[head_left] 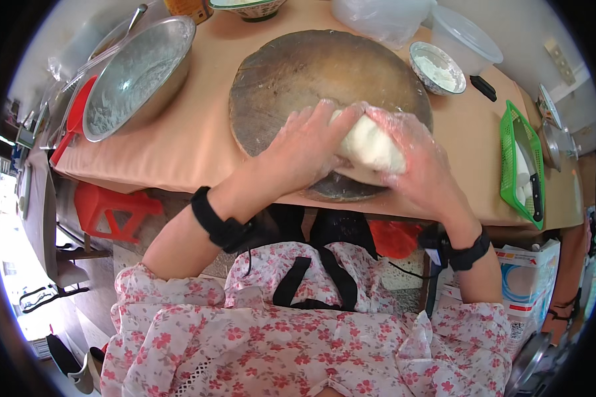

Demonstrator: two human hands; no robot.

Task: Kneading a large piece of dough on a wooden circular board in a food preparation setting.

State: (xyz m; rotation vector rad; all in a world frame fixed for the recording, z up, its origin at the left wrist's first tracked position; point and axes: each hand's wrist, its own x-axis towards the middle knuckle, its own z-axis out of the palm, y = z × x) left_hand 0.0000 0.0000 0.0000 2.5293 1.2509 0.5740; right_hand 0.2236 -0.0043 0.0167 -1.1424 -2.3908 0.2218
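A smooth lump of white dough (pixel 372 145) is held between my two hands over the front part of a round wooden board (pixel 278 73). My left hand (pixel 309 142) wraps the dough's left side with its fingers closed on it. Around the right side curls my right hand (pixel 417 149), flour whitening its skin. The dough's underside is hidden, so I cannot tell whether it touches the board. Small white specks dot the wood.
At the left stand a flour-dusted metal bowl (pixel 139 79) and a red scoop (pixel 78 112). Right of the board are a small bowl of flour (pixel 438 69), a black object (pixel 483 88), a lidded plastic tub (pixel 467 41) and a green basket (pixel 510 165) holding a knife (pixel 536 197).
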